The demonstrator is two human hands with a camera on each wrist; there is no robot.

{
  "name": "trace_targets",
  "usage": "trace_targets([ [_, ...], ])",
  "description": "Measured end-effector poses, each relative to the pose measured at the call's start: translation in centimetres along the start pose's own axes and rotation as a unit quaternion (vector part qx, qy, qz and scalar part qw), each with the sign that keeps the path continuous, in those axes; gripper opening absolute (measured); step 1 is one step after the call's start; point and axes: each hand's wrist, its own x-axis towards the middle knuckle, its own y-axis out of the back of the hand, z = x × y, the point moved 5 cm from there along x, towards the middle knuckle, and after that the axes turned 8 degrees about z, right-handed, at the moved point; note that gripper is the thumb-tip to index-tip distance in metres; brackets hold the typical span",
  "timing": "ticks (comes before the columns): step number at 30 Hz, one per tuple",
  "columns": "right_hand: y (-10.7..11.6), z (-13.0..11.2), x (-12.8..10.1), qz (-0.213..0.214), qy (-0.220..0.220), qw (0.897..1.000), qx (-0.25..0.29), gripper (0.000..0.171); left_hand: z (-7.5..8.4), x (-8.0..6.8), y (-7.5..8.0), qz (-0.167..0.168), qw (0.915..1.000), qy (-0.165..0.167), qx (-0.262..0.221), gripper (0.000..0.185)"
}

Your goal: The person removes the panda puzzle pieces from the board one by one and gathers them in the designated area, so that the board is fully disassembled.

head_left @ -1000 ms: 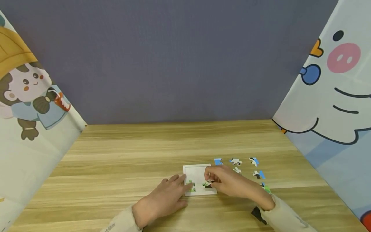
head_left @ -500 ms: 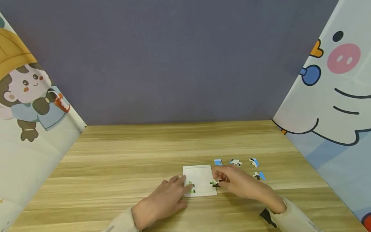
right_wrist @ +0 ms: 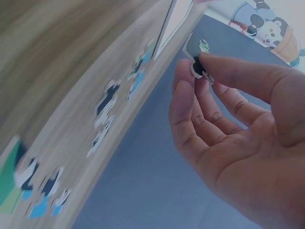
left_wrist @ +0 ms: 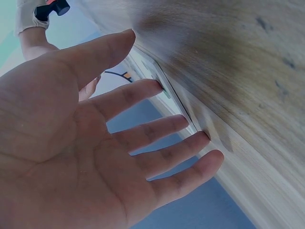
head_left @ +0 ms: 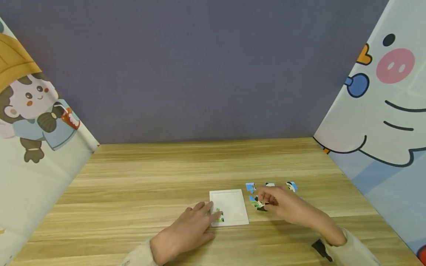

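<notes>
A square white puzzle tray [head_left: 234, 205] lies flat on the wooden table, with one green jigsaw piece [head_left: 218, 219] in its lower left corner. My left hand [head_left: 184, 231] has its fingers spread, fingertips resting on the tray's left edge and on that piece. In the left wrist view the fingers [left_wrist: 162, 160] look nearly straight. To the right of the tray, my right hand [head_left: 291, 207] pinches a black, white and green jigsaw piece [right_wrist: 196, 67] between thumb and fingertips, held above the table. The right hand partly covers the loose pieces beneath it.
Several loose jigsaw pieces lie right of the tray, among them a blue one [head_left: 250, 187], a panda-face one [head_left: 270, 184] mostly hidden, and a black, white and blue one [head_left: 291, 186]. A grey wall [head_left: 206, 74] stands behind the table, with printed panels at both sides.
My right hand has carried the pinched jigsaw piece from over the tray's right part to the loose pieces on the right. The left hand has stayed on the tray.
</notes>
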Motion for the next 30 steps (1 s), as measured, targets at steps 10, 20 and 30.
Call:
trace_targets([
  [10,0.7,1.7,-0.7,-0.003,-0.017,1.0,0.006,0.023,-0.1,-0.1,-0.1,-0.001,0.9999,0.009,-0.01,0.058],
  [20,0.5,3.7,-1.0,-0.03,-0.033,0.999,-0.022,0.025,-0.1,0.0,-0.1,-0.004,0.9998,0.014,-0.015,0.059],
  [30,0.3,3.7,-1.5,-0.035,-0.034,0.998,-0.039,0.024,0.0,0.0,-0.2,-0.015,0.9996,0.022,-0.014,0.059],
])
